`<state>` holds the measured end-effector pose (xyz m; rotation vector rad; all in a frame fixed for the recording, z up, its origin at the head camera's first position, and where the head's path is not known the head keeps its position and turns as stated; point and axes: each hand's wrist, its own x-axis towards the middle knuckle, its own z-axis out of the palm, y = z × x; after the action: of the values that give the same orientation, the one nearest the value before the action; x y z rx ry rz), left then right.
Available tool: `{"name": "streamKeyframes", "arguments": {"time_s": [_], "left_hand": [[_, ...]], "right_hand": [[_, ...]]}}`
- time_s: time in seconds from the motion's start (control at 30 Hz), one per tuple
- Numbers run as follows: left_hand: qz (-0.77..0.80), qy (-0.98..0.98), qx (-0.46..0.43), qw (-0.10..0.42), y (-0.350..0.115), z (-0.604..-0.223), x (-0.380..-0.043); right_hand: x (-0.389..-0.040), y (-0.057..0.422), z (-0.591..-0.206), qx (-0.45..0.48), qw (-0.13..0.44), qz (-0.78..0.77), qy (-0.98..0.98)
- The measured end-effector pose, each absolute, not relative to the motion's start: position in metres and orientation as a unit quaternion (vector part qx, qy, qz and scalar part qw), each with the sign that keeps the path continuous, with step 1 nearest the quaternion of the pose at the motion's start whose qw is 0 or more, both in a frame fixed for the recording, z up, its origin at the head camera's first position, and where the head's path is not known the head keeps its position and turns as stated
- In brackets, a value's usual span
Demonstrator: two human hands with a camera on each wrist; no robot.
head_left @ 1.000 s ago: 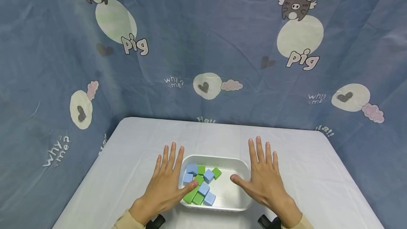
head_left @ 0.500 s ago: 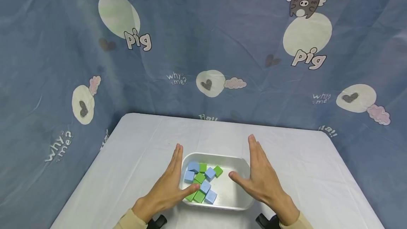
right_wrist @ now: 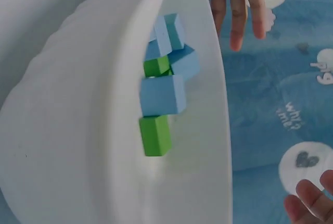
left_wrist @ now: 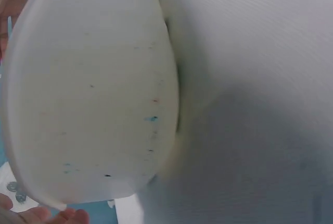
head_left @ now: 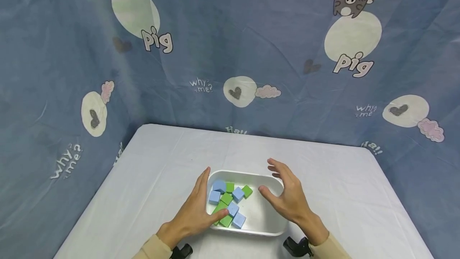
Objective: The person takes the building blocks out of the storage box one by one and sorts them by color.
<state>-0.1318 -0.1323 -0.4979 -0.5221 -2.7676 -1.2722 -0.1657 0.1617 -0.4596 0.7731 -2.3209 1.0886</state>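
The background is filled by a blue curtain, printed with pigs, pale ovals, hearts and lettering. Before it, a surface is covered in white cloth, and on this a shallow white tray is set toward the near side. The tray's left end is partly hidden in the head view by the left hand, whose fingers are extended close together, with the thumb spread away from them. The right end is overlapped by the right hand, whose fingers are gently bent and parted from the thumb. Nothing is gripped by either hand; whether the rim is touched cannot be told. At each wrist a beige sleeve and a black device are seen. Blue blocks and green blocks are clustered in the tray's left half, some partly covered by the left thumb.
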Motion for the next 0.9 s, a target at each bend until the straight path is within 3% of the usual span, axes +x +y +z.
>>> {"name": "streamKeyframes", "arguments": {"time_s": [0.17,0.47,0.9], "left_hand": [[-0.426,-0.890,-0.160,0.028,-0.134,-0.504,-0.132],[-0.445,-0.884,-0.140,-0.006,-0.132,-0.516,-0.127],[-0.409,-0.902,-0.136,-0.025,-0.130,-0.522,-0.127]], "right_hand": [[-0.171,0.160,-0.468,0.268,0.196,0.478,-0.813],[-0.177,0.154,-0.476,0.240,0.070,0.592,-0.766],[-0.188,0.142,-0.482,0.225,-0.030,0.594,-0.772]]}}
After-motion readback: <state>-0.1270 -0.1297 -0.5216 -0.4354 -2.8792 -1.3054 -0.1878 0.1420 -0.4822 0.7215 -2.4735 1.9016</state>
